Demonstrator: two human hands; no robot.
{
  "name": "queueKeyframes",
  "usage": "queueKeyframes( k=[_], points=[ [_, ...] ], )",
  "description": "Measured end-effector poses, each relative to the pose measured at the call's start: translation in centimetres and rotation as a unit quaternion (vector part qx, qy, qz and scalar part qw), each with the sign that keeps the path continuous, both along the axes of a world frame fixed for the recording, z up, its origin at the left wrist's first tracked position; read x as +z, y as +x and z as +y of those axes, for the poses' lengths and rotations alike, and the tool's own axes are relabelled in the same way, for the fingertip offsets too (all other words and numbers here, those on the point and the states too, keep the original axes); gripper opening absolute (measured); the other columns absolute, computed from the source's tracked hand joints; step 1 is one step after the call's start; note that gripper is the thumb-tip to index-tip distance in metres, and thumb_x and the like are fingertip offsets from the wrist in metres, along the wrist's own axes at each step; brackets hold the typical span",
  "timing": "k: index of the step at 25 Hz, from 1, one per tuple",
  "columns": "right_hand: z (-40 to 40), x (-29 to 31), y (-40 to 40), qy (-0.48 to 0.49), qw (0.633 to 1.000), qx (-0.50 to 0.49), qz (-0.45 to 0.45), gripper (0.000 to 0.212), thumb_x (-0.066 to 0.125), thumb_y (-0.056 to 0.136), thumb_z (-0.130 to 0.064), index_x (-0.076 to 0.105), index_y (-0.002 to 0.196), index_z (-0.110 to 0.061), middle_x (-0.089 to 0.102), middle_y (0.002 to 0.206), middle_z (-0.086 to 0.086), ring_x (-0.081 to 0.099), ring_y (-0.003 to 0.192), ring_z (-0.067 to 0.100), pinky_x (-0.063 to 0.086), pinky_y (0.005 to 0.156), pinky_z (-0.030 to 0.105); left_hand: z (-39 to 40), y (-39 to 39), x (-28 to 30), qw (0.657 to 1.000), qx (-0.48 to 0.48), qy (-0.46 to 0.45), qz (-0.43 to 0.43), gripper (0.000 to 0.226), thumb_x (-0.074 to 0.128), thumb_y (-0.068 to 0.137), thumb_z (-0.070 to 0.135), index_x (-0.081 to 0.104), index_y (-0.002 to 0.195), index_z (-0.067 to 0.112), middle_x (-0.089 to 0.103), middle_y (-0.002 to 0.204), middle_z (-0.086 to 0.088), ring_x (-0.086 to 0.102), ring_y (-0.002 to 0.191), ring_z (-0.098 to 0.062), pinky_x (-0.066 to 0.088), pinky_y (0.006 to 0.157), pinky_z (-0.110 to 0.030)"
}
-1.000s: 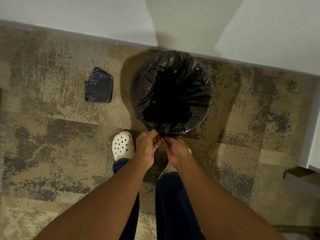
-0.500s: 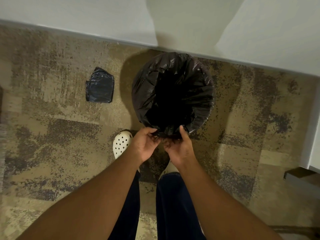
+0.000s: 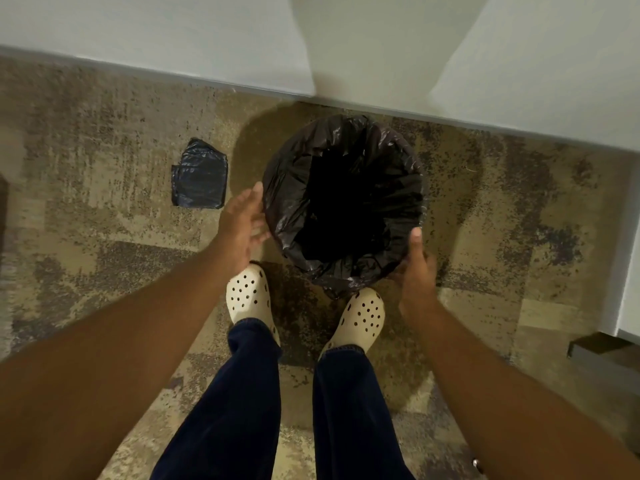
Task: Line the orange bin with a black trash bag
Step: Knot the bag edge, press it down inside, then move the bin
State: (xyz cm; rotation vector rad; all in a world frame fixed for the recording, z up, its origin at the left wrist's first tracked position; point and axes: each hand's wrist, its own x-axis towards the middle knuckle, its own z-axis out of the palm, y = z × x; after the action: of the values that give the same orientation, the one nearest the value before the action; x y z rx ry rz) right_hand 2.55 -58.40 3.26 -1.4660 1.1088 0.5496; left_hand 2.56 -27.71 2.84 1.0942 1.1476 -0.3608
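A black trash bag covers the round bin on the carpet, folded over its rim all the way around, so none of the orange shows. The bag's mouth gapes open and dark inside. My left hand is at the bin's left side, fingers spread, palm toward the bag, holding nothing. My right hand is at the bin's near right side, thumb up against the bag's folded edge; I cannot tell whether its fingers touch the plastic.
A folded stack of black bags lies on the carpet left of the bin. A white wall runs close behind the bin. My feet in cream clogs stand just in front. A white corner juts in at right.
Both hands have let go of the bag's near edge, where they were pinching it together, and moved apart to the bin's left and right sides. The bin sits slightly farther from me.
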Motion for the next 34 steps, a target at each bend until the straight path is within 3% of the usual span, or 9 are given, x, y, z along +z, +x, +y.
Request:
queueKeyframes(
  k=[4, 8, 12, 15, 18, 21, 24, 28, 34],
  points=[
    [-1.0, -0.2, 3.5, 0.065, 0.997, -0.011, -0.045, 0.055, 0.052, 0.105, -0.056, 0.063, 0.142, -0.018, 0.07, 0.138, 0.005, 0.067, 0.126, 0.025, 0.06, 0.1, 0.044, 0.3, 3.4, 0.2, 0.998, -0.051, -0.007, 0.037, 0.046, 0.068, 0.101, 0.049, 0.065, 0.134, 0.017, 0.074, 0.134, -0.006, 0.072, 0.114, -0.024, 0.055, 0.109, -0.051],
    [0.1, -0.5, 4.2, 0.058, 0.998, -0.02, -0.022, 0.055, 0.048, 0.108, -0.051, 0.06, 0.146, -0.013, 0.066, 0.143, 0.01, 0.064, 0.13, 0.03, 0.053, 0.111, 0.051, -0.8, 3.9, -0.1, 0.998, -0.004, -0.011, 0.057, 0.045, 0.059, 0.107, 0.046, 0.065, 0.138, 0.014, 0.072, 0.14, -0.006, 0.068, 0.126, -0.026, 0.052, 0.116, -0.049],
    [0.1, -0.5, 4.5, 0.093, 0.991, -0.095, 0.002, 0.058, 0.047, 0.106, -0.057, 0.059, 0.146, -0.016, 0.071, 0.118, 0.002, 0.069, 0.098, 0.02, 0.061, 0.078, 0.039, -0.9, 3.7, -0.5, 0.998, 0.057, -0.02, 0.021, 0.018, 0.053, 0.113, 0.028, 0.065, 0.114, 0.014, 0.074, 0.119, -0.005, 0.069, 0.116, -0.026, 0.056, 0.11, -0.047],
    [-0.2, -0.7, 4.4, 0.086, 0.99, -0.11, 0.018, 0.049, 0.05, 0.109, -0.047, 0.061, 0.142, -0.013, 0.072, 0.113, 0.004, 0.07, 0.096, 0.022, 0.063, 0.078, 0.041, -0.4, 3.4, -0.6, 0.997, 0.052, -0.033, 0.043, 0.021, 0.043, 0.116, 0.018, 0.063, 0.121, 0.015, 0.072, 0.137, -0.01, 0.068, 0.113, -0.023, 0.057, 0.103, -0.043],
    [-0.7, -1.2, 4.2, 0.051, 0.992, -0.111, 0.013, 0.031, 0.053, 0.11, -0.021, 0.061, 0.136, -0.007, 0.072, 0.129, 0.015, 0.072, 0.113, 0.03, 0.062, 0.098, 0.049, 0.0, 3.5, -0.2, 0.995, 0.045, -0.038, 0.075, 0.048, 0.046, 0.111, 0.049, 0.067, 0.136, 0.013, 0.073, 0.137, -0.009, 0.071, 0.112, -0.021, 0.059, 0.085, -0.038],
    [-1.0, -1.2, 3.8, 0.07, 0.991, -0.109, 0.022, 0.031, 0.048, 0.11, -0.011, 0.062, 0.138, -0.006, 0.071, 0.135, 0.017, 0.069, 0.123, 0.032, 0.058, 0.105, 0.049, -0.1, 3.1, -0.1, 0.999, -0.011, -0.029, 0.037, 0.071, 0.058, 0.096, 0.072, 0.067, 0.138, 0.015, 0.075, 0.132, -0.005, 0.07, 0.121, -0.022, 0.059, 0.102, -0.046],
    [-1.2, -0.6, 3.2, 0.103, 0.986, -0.123, 0.042, 0.033, 0.048, 0.111, -0.016, 0.06, 0.141, -0.008, 0.07, 0.136, 0.018, 0.069, 0.118, 0.032, 0.06, 0.1, 0.049, -0.5, 2.5, -0.5, 1.0, -0.011, 0.001, 0.016, 0.052, 0.07, 0.101, 0.046, 0.064, 0.133, 0.006, 0.074, 0.138, -0.01, 0.07, 0.127, -0.027, 0.053, 0.116, -0.054],
    [-0.3, 0.7, 1.8, 0.151, 0.981, -0.123, 0.021, 0.051, 0.057, 0.105, -0.045, 0.06, 0.142, -0.01, 0.07, 0.133, 0.01, 0.067, 0.121, 0.03, 0.061, 0.097, 0.048, -0.7, 2.2, 0.2, 0.994, 0.059, -0.079, 0.038, 0.052, 0.061, 0.105, 0.05, 0.069, 0.137, 0.01, 0.076, 0.136, -0.011, 0.075, 0.119, -0.026, 0.06, 0.105, -0.046],
    [0.0, 0.7, 0.1, 0.152, 0.981, -0.112, 0.044, 0.053, 0.051, 0.108, -0.045, 0.058, 0.145, -0.009, 0.067, 0.14, 0.013, 0.065, 0.126, 0.032, 0.052, 0.111, 0.051, -1.2, 1.3, 0.4, 0.987, 0.11, -0.076, 0.084, 0.049, 0.056, 0.108, 0.048, 0.067, 0.139, 0.011, 0.071, 0.141, -0.012, 0.071, 0.123, -0.028, 0.06, 0.089, -0.046]
  ],
)
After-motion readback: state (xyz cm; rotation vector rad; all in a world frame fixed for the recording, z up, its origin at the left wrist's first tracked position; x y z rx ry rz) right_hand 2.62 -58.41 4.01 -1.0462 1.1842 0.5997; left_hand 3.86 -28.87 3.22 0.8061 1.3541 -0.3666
